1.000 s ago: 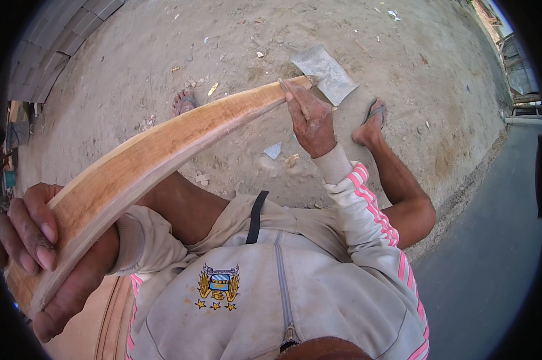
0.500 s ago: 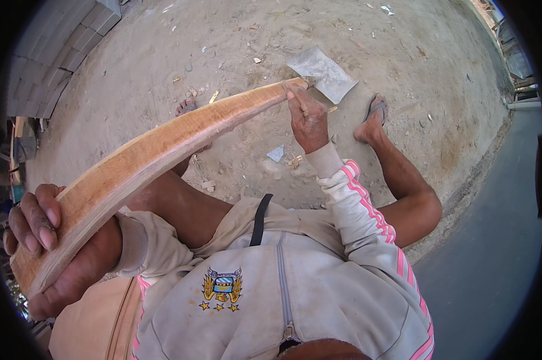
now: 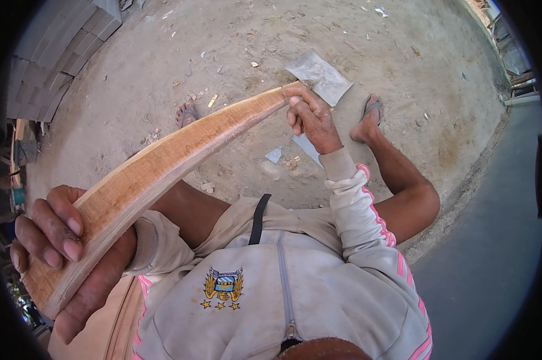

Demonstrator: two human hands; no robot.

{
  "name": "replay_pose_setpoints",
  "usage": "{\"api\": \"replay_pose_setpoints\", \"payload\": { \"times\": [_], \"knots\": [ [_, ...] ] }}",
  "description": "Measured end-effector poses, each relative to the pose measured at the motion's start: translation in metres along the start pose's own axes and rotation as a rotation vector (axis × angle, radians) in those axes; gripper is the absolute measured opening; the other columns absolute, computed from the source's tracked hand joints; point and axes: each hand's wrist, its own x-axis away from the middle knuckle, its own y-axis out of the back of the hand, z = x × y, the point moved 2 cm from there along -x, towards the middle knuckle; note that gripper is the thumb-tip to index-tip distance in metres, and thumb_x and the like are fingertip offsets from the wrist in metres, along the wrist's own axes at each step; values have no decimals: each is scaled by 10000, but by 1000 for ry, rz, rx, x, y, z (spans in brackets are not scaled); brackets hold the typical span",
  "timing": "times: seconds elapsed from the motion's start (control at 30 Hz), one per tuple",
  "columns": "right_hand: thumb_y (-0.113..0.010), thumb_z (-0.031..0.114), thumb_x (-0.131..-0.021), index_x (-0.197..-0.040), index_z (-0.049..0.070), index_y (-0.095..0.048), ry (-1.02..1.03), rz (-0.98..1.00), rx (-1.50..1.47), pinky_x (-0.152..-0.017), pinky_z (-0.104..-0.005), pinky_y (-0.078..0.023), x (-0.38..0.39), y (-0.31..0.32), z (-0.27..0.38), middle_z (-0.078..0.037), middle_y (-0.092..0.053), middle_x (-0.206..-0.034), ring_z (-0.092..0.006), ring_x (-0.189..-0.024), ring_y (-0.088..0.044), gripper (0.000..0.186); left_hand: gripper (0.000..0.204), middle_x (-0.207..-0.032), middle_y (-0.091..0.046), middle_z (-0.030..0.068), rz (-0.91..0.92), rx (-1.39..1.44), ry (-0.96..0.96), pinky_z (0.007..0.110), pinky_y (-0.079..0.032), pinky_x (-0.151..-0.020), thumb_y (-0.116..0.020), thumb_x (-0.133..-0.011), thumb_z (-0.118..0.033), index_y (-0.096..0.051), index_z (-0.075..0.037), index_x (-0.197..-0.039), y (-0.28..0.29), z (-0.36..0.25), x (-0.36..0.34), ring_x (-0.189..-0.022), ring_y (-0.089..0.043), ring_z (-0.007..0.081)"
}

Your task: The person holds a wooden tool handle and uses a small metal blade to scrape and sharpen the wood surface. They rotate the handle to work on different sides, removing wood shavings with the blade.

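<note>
A curved wooden board (image 3: 163,165) runs slantwise across the scene, from the near left up to a narrower tip at the far middle, above the person's lap. The left hand (image 3: 79,258) holds its broad near end, fingers spread over the upper face and thumb along the edge nearest the body. The right hand (image 3: 313,120) is at the far tip, its index finger stretched against the wood and the other fingers curled; whether it grips the tip or only touches it, I cannot tell. Just beyond the right hand, a bent gray sheet (image 3: 325,78) lies on the sandy ground (image 3: 415,60), and a small pale blue scrap (image 3: 274,155) lies nearer. The left foot (image 3: 187,114) shows beyond the board, and the right foot (image 3: 369,119), in a sandal, rests farther right. Gray blocks (image 3: 58,66) are stacked at the far left. At the near left, beside the jacket (image 3: 241,330), is a pale wooden piece (image 3: 91,330).
</note>
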Motion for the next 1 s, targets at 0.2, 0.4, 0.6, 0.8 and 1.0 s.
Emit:
{"api": "replay_pose_setpoints", "payload": {
  "times": [0.2, 0.4, 0.6, 0.8, 1.0],
  "knots": [
    [-567, 227, -1017, -1308, 33, -595, 99, -139, 216, -504, -213, -423, -5, -9, -12, -28, -581, -736, -63, -553, -506, 352, 945, -814, -520, -4, -67, -16, -35, 228, -490, -602, -768, -575, -817, -431, -94, -1081, 11, -3, 8, -609, -566, 93],
    [-575, 210, -1014, -1262, 11, -629, 24, -228, 133, -489, -254, -464, -7, -12, -30, -70, -619, -747, -89, -522, -538, 322, 860, -729, -509, -35, -137, -40, 55, 199, -474, -584, -749, -585, -818, -463, -122, -1003, 22, -9, 10, -557, -544, 73],
    [-594, 175, -986, -1253, 10, -639, 377, -229, 629, -606, -340, -516, -4, -17, -25, -159, -636, -913, -236, -669, -619, 317, 670, -614, -474, -58, -323, -140, 86, 168, -451, -546, -690, -701, -708, -521, -100, -924, 44, -28, 25, -508, -533, 30],
    [-594, 123, -953, -1223, 15, -643, 493, -225, 904, -682, -408, -518, -7, -14, -28, -190, -640, -952, -362, -814, -644, 295, 547, -577, -473, -54, -326, -246, -43, 140, -443, -510, -643, -845, -571, -529, -44, -938, 5, 4, 11, -469, -519, -19],
    [-590, 134, -960, -1049, 27, -633, 416, -276, 870, -612, -455, -488, -9, -6, -39, -187, -639, -831, -377, -724, -641, 146, 565, -588, -476, -52, -300, -218, -11, 148, -449, -520, -659, -809, -598, -515, -61, -913, 22, -5, 19, -480, -528, -7]
  ]
}}
